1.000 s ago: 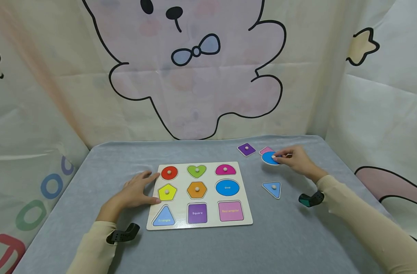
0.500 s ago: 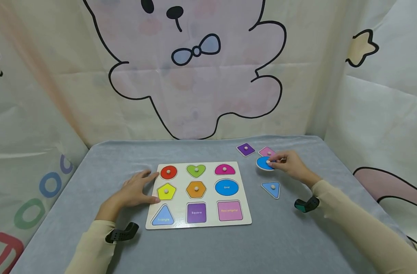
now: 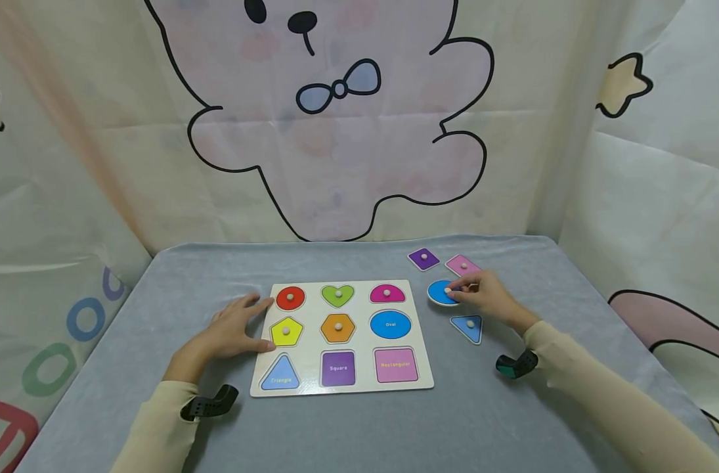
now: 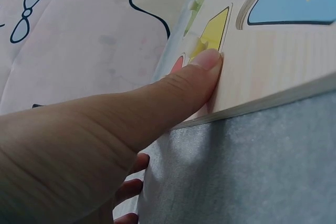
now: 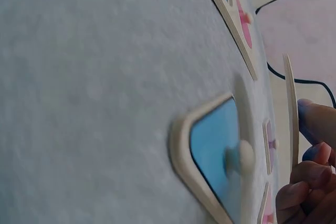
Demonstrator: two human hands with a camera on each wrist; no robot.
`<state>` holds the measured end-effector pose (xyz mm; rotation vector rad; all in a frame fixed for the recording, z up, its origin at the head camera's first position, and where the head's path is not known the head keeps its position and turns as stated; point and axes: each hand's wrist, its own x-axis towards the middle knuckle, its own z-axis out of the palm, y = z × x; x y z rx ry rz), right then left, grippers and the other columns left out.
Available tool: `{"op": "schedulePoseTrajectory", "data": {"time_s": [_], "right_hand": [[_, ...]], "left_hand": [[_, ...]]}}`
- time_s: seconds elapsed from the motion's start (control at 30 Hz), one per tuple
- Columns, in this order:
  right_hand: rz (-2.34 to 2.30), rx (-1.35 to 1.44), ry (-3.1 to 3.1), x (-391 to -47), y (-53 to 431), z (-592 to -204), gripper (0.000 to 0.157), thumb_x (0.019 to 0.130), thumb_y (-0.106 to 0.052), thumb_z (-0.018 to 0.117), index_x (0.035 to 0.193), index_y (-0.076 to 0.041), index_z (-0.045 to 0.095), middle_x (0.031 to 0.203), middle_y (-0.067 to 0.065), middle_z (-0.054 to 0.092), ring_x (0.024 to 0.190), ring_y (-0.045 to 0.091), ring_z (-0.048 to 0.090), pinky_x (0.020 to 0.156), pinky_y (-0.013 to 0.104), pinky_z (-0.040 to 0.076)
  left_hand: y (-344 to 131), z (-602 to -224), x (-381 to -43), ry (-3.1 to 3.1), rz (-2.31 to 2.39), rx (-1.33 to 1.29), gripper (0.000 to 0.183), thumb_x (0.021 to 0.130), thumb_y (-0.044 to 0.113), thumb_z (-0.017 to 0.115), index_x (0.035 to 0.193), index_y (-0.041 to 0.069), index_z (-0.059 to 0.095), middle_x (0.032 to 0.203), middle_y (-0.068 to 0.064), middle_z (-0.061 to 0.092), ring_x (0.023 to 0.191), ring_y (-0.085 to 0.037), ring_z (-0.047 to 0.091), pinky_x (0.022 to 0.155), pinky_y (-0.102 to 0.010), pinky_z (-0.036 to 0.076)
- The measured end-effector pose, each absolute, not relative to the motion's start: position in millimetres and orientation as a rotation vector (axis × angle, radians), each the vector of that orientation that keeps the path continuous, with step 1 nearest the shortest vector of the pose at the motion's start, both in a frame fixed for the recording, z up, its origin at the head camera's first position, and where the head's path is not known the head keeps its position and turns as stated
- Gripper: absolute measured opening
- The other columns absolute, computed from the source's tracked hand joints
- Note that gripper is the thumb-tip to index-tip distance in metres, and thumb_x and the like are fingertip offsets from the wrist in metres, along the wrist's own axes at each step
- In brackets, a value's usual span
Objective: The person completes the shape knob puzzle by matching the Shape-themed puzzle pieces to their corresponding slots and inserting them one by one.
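My right hand [image 3: 490, 295] pinches the knob of a blue oval puzzle piece [image 3: 438, 292] beside the board's upper right corner. In the right wrist view the oval piece [image 5: 292, 114] shows edge-on, raised off the cloth. My left hand [image 3: 232, 326] rests on the left edge of a white shape puzzle board [image 3: 359, 343], its thumb [image 4: 181, 90] lying on top by the yellow pentagon [image 3: 286, 332]. The board's oval slot [image 3: 391, 324], triangle slot [image 3: 280, 373], square slot [image 3: 338, 368] and rectangle slot [image 3: 396, 364] hold no pieces.
A blue triangle piece [image 3: 467, 329] lies right of the board. Behind it are a purple square piece [image 3: 421, 260] and a pink rectangle piece [image 3: 461, 264]. Red circle [image 3: 291, 298], green heart [image 3: 338, 295], magenta half-circle [image 3: 387, 293] and orange hexagon [image 3: 338, 327] pieces sit in the board.
My right hand has carried the blue oval piece left and toward me, away from the pink rectangle piece and closer to the board. The left hand has stayed at the board's edge.
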<state>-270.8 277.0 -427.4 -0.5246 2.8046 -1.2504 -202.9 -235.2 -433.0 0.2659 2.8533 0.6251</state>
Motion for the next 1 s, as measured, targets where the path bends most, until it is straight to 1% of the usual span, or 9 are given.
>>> {"op": "schedulePoseTrajectory", "data": {"time_s": [0.2, 0.4, 0.67, 0.87, 1.0], "right_hand": [[-1.299, -0.605, 2.750, -265.9, 266.9, -432.8, 0.015, 0.091, -0.009, 0.075, 0.101, 0.002, 0.078, 0.069, 0.000, 0.052, 0.065, 0.007, 0.048, 0.057, 0.017, 0.038], [-1.334, -0.627, 2.684, -258.1, 254.0, -432.2, 0.016, 0.091, -0.008, 0.074, 0.103, 0.003, 0.077, 0.071, 0.001, 0.051, 0.066, 0.008, 0.047, 0.056, 0.017, 0.038], [-1.366, -0.748, 2.645, -254.1, 236.0, -439.3, 0.011, 0.091, -0.005, 0.074, 0.097, 0.003, 0.077, 0.069, -0.003, 0.049, 0.064, 0.004, 0.046, 0.056, 0.016, 0.038], [-1.394, -0.753, 2.593, -252.7, 226.4, -444.8, 0.012, 0.090, -0.005, 0.074, 0.098, 0.004, 0.076, 0.070, -0.003, 0.050, 0.065, 0.003, 0.047, 0.056, 0.016, 0.038], [-1.384, -0.732, 2.583, -251.9, 221.4, -448.5, 0.011, 0.090, -0.006, 0.075, 0.098, 0.002, 0.077, 0.070, -0.003, 0.051, 0.065, 0.004, 0.047, 0.056, 0.015, 0.038]], "left_hand": [[-234.5, -432.8, -202.1, 2.841, 0.619, 0.250, 0.101, 0.073, 0.053, 0.085, 0.156, 0.017, 0.039, 0.162, -0.027, 0.029, 0.147, -0.052, 0.025, 0.114, -0.078, 0.020], [-235.7, -433.8, -204.5, 2.846, 0.627, 0.261, 0.100, 0.074, 0.052, 0.085, 0.156, 0.017, 0.039, 0.161, -0.026, 0.030, 0.147, -0.051, 0.026, 0.114, -0.077, 0.021], [-236.7, -434.8, -205.3, 2.848, 0.621, 0.267, 0.101, 0.074, 0.053, 0.084, 0.157, 0.017, 0.039, 0.162, -0.026, 0.030, 0.147, -0.051, 0.026, 0.114, -0.077, 0.021], [-237.0, -434.6, -205.7, 2.855, 0.613, 0.272, 0.101, 0.074, 0.053, 0.084, 0.157, 0.017, 0.039, 0.162, -0.026, 0.030, 0.147, -0.050, 0.025, 0.114, -0.077, 0.021], [-236.3, -433.3, -205.2, 2.854, 0.616, 0.270, 0.101, 0.074, 0.053, 0.084, 0.156, 0.016, 0.039, 0.161, -0.027, 0.030, 0.147, -0.051, 0.025, 0.114, -0.077, 0.021]]}}
